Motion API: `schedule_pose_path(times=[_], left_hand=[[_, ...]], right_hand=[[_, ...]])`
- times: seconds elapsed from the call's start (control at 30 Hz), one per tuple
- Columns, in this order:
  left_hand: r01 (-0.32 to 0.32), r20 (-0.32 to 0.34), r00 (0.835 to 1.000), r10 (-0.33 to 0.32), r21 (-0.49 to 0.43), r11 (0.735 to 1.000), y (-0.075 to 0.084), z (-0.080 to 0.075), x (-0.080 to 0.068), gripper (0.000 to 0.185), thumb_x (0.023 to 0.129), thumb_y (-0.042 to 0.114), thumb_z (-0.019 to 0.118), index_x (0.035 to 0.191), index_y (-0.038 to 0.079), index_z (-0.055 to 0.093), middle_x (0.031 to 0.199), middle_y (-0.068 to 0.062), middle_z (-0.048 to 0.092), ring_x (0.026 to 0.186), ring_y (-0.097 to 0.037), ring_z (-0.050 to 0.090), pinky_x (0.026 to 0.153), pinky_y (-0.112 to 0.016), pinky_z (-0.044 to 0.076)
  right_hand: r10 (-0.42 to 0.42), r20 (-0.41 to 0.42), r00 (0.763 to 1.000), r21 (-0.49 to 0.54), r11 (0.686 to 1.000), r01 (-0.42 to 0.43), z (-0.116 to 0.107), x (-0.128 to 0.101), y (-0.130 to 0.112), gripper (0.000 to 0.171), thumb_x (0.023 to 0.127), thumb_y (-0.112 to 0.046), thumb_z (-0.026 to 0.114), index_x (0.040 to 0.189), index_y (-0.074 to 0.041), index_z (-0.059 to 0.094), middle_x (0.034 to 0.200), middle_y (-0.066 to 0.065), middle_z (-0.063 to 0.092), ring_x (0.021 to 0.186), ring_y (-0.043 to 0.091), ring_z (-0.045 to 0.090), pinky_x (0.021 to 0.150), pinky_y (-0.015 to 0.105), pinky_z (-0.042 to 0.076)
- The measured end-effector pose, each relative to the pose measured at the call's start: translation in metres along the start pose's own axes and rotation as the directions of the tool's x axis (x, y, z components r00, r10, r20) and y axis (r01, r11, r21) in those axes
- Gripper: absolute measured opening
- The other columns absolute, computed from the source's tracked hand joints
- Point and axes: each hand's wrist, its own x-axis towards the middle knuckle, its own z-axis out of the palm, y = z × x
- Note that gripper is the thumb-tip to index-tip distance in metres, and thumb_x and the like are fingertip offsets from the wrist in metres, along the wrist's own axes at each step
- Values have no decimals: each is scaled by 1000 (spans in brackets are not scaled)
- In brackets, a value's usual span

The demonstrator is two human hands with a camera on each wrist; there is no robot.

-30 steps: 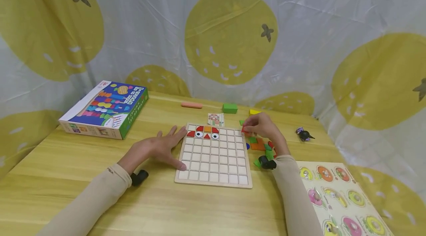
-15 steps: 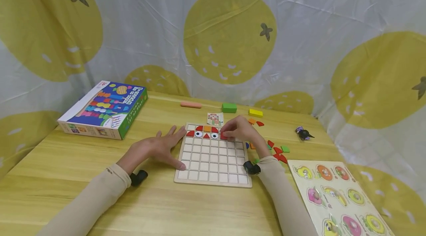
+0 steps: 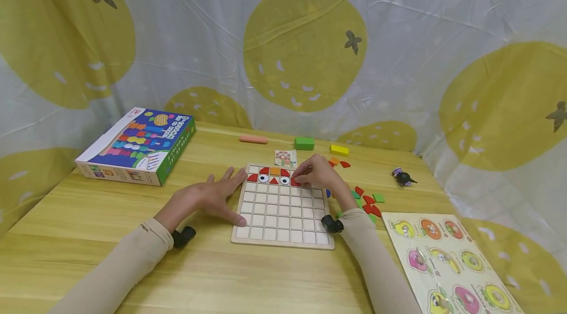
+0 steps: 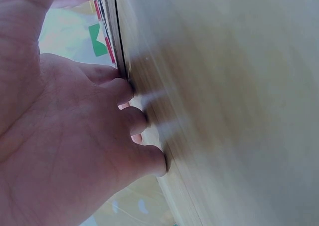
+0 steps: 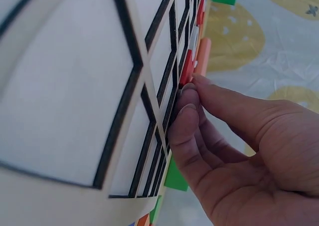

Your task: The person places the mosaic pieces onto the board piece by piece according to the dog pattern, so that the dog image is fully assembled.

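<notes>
A wooden grid board point(image 3: 283, 215) lies on the table, with red pieces, an orange square point(image 3: 275, 171) and two eye pieces point(image 3: 263, 178) in its far rows. My left hand point(image 3: 208, 201) is spread at the board's left edge, thumb on the near-left cells and fingertips by the far-left side. With thumb and fingers, my right hand point(image 3: 316, 173) pinches a red piece point(image 3: 295, 182) at a cell right of the second eye; the fingers partly cover its shape. In the right wrist view, the red piece point(image 5: 186, 69) shows at the fingertips.
Loose red and green pieces point(image 3: 368, 200) lie right of the board. Behind it are a pattern card point(image 3: 285, 158), a green block point(image 3: 304, 143), a yellow block point(image 3: 339, 150) and a pink stick point(image 3: 253, 140). A toy box point(image 3: 137, 146) stands left, a fruit puzzle board point(image 3: 443, 255) right.
My right hand has carried the red piece leftward from beside the board onto the second row, and during the last half second stays there. My left hand has kept its place.
</notes>
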Motion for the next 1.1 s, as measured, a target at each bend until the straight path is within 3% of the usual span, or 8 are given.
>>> schedule_pose_path(times=[0.2, 0.4, 0.53, 0.67, 0.83, 1.1], left_hand=[[9, 0, 1000, -9, -3, 1000, 0, 0, 0, 132, 84, 61, 88, 173, 5, 8, 180, -22, 4, 165, -46, -7, 127, -74, -3], [1, 6, 1000, -1, -8, 1000, 0, 1, 1, 132, 84, 62, 87, 173, 5, 8, 181, -21, 2, 165, -45, -8, 127, -74, -4], [7, 6, 1000, -7, -5, 1000, -1, 1, 1, 133, 84, 63, 86, 174, 6, 7, 181, -20, 2, 166, -45, -8, 127, -74, -4], [16, 5, 1000, -16, -8, 1000, -1, 1, 0, 133, 84, 63, 87, 174, 6, 7, 180, -22, 3, 165, -45, -8, 127, -74, -4], [11, 8, 1000, -11, -11, 1000, 0, 0, 0, 132, 84, 61, 87, 173, 5, 8, 180, -22, 2, 165, -45, -9, 127, -74, -5], [-7, 12, 1000, 7, -12, 1000, 1, -1, -1, 131, 85, 61, 87, 173, 2, 8, 180, -21, 1, 165, -45, -8, 127, -73, -4]], right_hand=[[2, 9, 1000, 6, 1000, -2, -4, -1, 1, 9, 96, -5, 81, 103, -2, 86, 98, 9, 82, 76, 18, 74, 73, 30, 63], [-45, -26, 999, -25, 999, 44, -33, -15, 11, 18, 98, -8, 80, 114, 0, 83, 108, 12, 81, 87, 25, 73, 78, 36, 62], [-18, -46, 999, -40, 999, 16, -53, -25, 26, 19, 97, -7, 81, 114, 2, 81, 103, 13, 80, 85, 28, 71, 75, 39, 62], [6, 4, 1000, -52, 999, -5, -65, -33, 43, 17, 95, -3, 82, 111, 4, 81, 104, 15, 80, 87, 26, 71, 77, 38, 61], [51, 64, 997, -38, 998, -48, -72, -39, 61, 19, 93, -2, 83, 112, 3, 81, 109, 16, 79, 92, 24, 69, 80, 32, 60], [108, 53, 993, -51, 993, -105, -77, -41, 69, 15, 93, -4, 85, 106, 3, 81, 100, 12, 78, 86, 21, 67, 82, 32, 59]])
